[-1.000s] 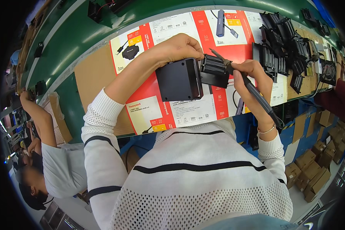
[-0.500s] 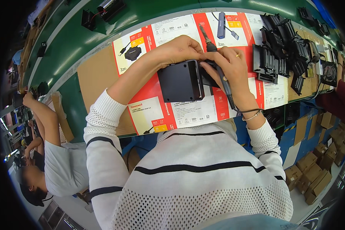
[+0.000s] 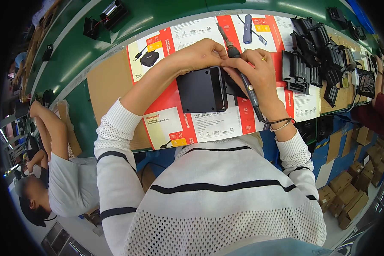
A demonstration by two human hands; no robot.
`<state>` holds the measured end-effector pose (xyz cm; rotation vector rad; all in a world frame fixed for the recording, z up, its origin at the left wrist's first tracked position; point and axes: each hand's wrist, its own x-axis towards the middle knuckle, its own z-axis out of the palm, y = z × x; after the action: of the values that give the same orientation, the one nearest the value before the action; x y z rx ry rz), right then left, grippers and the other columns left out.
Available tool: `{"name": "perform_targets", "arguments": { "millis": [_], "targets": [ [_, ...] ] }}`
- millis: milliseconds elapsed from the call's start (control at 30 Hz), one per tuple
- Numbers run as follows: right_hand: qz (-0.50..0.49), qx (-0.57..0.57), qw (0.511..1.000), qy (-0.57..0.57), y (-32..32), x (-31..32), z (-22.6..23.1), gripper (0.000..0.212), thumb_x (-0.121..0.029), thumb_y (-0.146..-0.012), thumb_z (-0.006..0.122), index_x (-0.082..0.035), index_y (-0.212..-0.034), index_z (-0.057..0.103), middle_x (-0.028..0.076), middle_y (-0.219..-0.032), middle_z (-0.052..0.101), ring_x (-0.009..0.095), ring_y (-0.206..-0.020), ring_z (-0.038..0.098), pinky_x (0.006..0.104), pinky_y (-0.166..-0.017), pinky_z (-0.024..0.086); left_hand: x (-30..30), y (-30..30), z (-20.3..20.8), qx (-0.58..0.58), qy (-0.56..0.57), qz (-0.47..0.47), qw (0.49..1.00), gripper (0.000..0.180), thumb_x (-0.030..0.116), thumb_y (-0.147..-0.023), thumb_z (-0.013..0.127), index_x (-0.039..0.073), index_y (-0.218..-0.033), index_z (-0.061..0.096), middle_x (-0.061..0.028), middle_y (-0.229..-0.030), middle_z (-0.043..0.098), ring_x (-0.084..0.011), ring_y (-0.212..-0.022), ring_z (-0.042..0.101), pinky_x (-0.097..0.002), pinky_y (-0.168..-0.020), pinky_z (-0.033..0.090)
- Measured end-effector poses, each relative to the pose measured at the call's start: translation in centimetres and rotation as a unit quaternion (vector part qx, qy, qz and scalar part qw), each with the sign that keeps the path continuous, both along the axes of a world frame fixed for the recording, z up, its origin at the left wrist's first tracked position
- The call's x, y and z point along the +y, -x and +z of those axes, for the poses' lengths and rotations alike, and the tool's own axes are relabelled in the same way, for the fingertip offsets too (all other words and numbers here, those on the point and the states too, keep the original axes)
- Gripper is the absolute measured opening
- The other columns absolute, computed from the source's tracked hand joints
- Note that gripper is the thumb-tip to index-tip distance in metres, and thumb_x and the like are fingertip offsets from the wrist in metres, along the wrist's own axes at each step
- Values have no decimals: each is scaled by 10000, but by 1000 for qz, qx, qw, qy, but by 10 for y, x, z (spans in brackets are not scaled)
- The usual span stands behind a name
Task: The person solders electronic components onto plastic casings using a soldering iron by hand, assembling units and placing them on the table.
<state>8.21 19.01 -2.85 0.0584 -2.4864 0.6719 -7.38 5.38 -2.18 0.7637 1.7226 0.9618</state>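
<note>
A black box-shaped housing (image 3: 199,91) lies in front of me on printed cardboard, its open side turned to the right. At its far right corner my left hand (image 3: 205,54) bends over the edge, fingers pinched together; what is between them is hidden. My right hand (image 3: 260,70) holds a soldering iron (image 3: 250,91) against the palm, its metal tip pointing away from me and slightly left. The right thumb and forefinger meet the left fingertips above the corner. Beside the housing's open side, a flat dark piece (image 3: 236,88) shows partly under my right hand.
A pile of black plastic housings (image 3: 313,51) covers the right of the bench. Beyond the cardboard runs a green surface (image 3: 158,21) with black parts (image 3: 112,15) on it. A co-worker (image 3: 70,183) sits at the left. Cardboard boxes (image 3: 345,192) stand on the floor at right.
The soldering iron's tip has swung slightly left, and my right fingers have drawn in closer to my left fingertips. Black parts on the green surface have shifted left. The co-worker's arm has moved.
</note>
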Motion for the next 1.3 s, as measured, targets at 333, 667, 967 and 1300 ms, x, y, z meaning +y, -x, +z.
{"name": "perform_targets", "arguments": {
  "millis": [333,667,967,1300],
  "targets": [
    [-7,6,999,44,1,0,10,197,-108,-813,773,-131,-1002,723,7,-849,527,165,-790,529,308,-893,421,-26,-14,30,13,-105,39,994,165,207,-916,687,42,-917,705,-12,-756,634,-56,-704,539,-183,-653,419],
    [-8,-98,988,123,-46,2,5,369,-93,-822,754,-128,-1180,671,68,-1028,602,240,-887,603,332,-894,468,-17,1,40,38,-23,-80,996,118,167,-901,696,53,-870,695,-10,-751,639,-93,-685,549,-247,-642,426],
    [-44,-46,985,160,-22,2,-10,470,-80,-822,746,-112,-1274,620,83,-1055,642,221,-946,624,295,-860,482,8,-27,46,313,-32,-101,944,92,104,-862,680,19,-835,656,-57,-751,640,-157,-654,554,-296,-638,455],
    [-83,-58,855,508,-86,5,7,295,16,-878,611,1,-1172,599,99,-769,683,146,-676,640,247,-675,497,11,-36,40,319,0,-67,945,85,78,-862,666,9,-822,639,-73,-746,636,-173,-654,557,-306,-643,465]
  ]
}}
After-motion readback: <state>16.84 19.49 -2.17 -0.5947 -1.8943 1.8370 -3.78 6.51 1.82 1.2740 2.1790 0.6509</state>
